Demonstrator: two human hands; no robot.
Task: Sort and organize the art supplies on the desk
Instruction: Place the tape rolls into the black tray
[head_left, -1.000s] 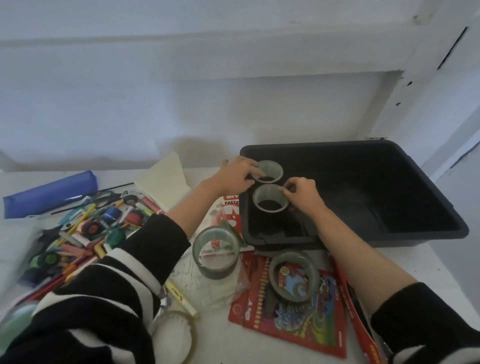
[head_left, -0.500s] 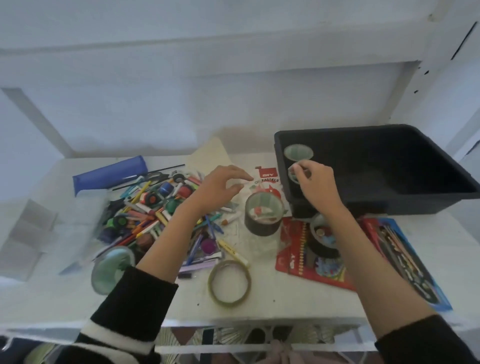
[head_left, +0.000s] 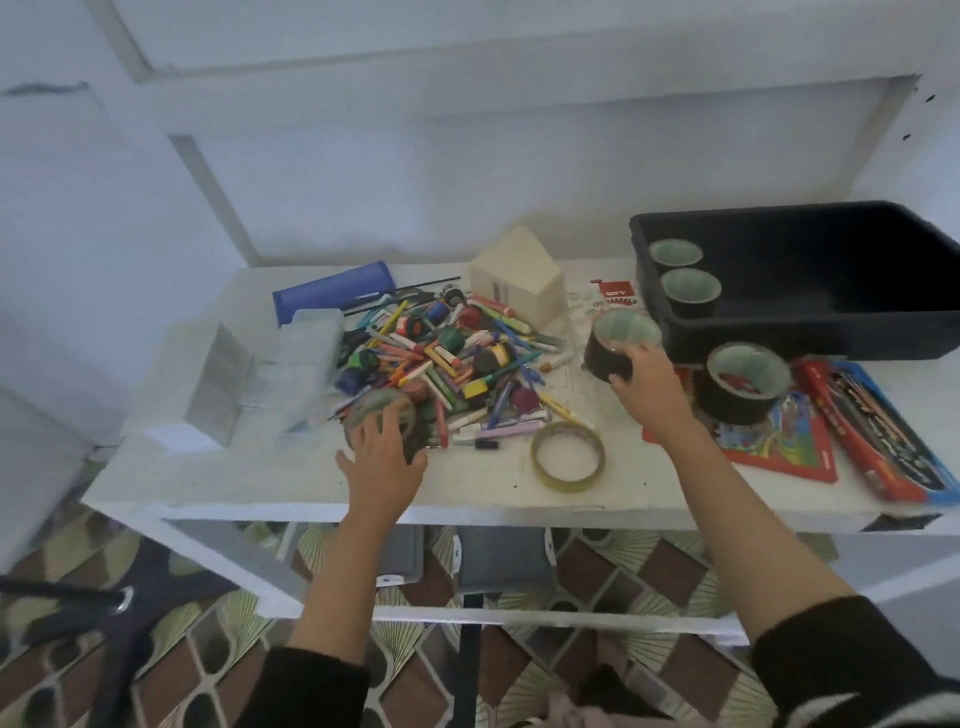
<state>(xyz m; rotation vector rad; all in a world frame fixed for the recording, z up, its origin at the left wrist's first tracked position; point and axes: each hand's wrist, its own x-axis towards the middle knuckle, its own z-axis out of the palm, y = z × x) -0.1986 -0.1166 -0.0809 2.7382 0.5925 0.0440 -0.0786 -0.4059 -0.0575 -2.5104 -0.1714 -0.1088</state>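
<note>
1. Gripping black tape roll (head_left: 618, 345) with right hand (head_left: 644, 387): fingers curled on its near wall. Sits just left of black bin (head_left: 800, 332), outside it; can't tell if lifted off the desk (head_left: 260, 483) yet.
2. Covering pale tape roll (head_left: 382, 410) with left hand (head_left: 382, 457) at near edge of marker pile (head_left: 441, 358). Too blurred to call it clenched or just resting.
3. Likely step: move black tape roll into the bin, beside the two rolls (head_left: 691, 286) at its left end.
4. Lift straight up, clear the bin's near-left rim, then go across. Set down flat, core up, next in row.
5. Plenty of bare floor in the bin to the right; no need to crowd.
6. Watch second black roll (head_left: 743, 387) on red pastel box (head_left: 779, 447), close by right forearm. Also yellow tape ring (head_left: 567, 456) near desk front edge: avoid sweeping it off.
</note>
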